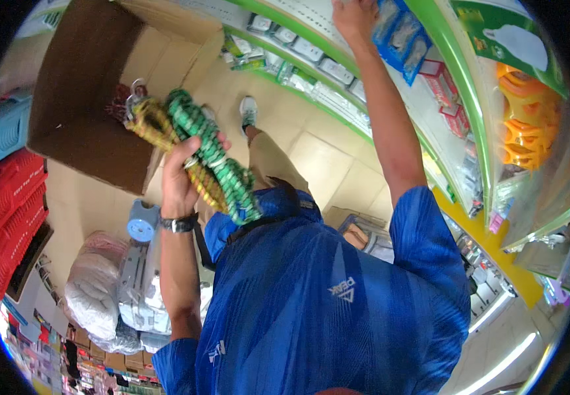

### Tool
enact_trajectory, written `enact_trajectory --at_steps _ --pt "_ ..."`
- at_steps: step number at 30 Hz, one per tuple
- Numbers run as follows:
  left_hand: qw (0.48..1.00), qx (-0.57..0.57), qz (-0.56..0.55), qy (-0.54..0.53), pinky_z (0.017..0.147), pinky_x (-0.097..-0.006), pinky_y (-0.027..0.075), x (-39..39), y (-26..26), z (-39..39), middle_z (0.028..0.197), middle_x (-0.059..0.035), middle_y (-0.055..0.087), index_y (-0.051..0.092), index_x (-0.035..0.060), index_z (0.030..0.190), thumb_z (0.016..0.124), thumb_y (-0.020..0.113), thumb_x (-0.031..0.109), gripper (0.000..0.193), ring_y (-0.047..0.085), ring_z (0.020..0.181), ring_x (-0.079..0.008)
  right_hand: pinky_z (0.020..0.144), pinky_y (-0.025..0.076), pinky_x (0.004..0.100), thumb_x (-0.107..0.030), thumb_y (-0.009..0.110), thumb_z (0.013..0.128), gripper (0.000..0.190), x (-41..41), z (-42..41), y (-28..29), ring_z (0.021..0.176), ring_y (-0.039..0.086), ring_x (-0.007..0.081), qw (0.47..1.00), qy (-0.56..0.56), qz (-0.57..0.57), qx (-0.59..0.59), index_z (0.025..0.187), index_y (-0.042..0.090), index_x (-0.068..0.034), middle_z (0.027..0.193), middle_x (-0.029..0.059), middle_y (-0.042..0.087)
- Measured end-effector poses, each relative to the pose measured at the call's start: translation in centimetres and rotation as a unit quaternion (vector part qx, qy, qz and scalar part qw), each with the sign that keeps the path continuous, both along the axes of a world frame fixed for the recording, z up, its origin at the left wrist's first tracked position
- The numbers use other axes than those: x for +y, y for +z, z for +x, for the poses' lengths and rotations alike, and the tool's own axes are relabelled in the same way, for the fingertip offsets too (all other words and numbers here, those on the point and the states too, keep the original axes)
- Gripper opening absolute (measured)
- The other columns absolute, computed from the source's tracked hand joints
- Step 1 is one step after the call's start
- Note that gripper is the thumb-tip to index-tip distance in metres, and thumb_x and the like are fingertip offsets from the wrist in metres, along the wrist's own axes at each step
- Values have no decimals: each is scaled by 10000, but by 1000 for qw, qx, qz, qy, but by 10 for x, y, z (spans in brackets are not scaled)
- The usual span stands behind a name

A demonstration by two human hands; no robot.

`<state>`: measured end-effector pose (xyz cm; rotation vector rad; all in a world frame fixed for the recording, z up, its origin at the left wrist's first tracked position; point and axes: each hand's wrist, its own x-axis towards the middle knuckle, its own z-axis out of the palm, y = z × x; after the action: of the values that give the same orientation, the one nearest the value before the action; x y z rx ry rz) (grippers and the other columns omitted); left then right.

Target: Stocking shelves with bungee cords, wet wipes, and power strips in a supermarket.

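My left hand [181, 168] grips bundles of braided cord. One is a green-and-white bundle [210, 148], and a yellow-and-brown bundle [159, 126] lies alongside it. Metal hooks or rings [136, 96] show at the far end, beside some dark red cord [117, 103]. Behind them stands an open cardboard box [87, 113], its brown inner walls visible. My right hand [356, 19] reaches up to the shelf at the top edge, next to blue packs [401, 37]. Its fingertips are partly cut off, so whether it holds anything is unclear.
Green-edged shelving [309, 94] with packaged goods runs along the right. Orange plastic items [527, 118] hang there, near red boxes [438, 84]. To the left are red plastic baskets [10, 182], a blue stool [143, 219] and plastic-wrapped bundles [97, 286]. Tiled floor [324, 158] lies between.
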<state>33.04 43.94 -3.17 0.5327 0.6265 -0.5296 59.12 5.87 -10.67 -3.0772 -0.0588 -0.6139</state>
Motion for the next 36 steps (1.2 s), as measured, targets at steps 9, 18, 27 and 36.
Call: enact_trajectory --at_steps 9,18,27,36 --pt "995 -66 43 -63 879 -370 612 -39 14 65 1123 -158 729 651 -29 1212 934 680 136 325 726 969 -230 949 557 367 -196 762 934 652 139 -181 111 1171 633 190 531 162 658 509 1482 465 -5 1265 117 662" --pt "989 34 10 -144 732 -356 604 -34 15 70 1062 -158 725 603 -23 1207 940 686 239 383 707 824 -207 574 518 278 -126 620 963 456 91 -164 138 619 606 149 511 -45 729 454 1355 541 91 1084 195 716" --pt "989 45 45 -131 636 -346 573 -9 18 57 819 -79 671 593 -36 1203 928 695 232 397 639 663 -171 765 550 293 -272 590 1017 385 -29 -1 97 845 691 172 601 15 739 304 1225 636 48 979 107 724" --pt "989 32 50 -135 608 -337 569 -8 4 48 789 -94 660 612 -57 1140 902 701 188 353 648 634 -188 972 459 622 -332 618 943 385 -153 136 -74 1092 633 450 987 -136 28 79 1159 705 -25 1071 306 699"
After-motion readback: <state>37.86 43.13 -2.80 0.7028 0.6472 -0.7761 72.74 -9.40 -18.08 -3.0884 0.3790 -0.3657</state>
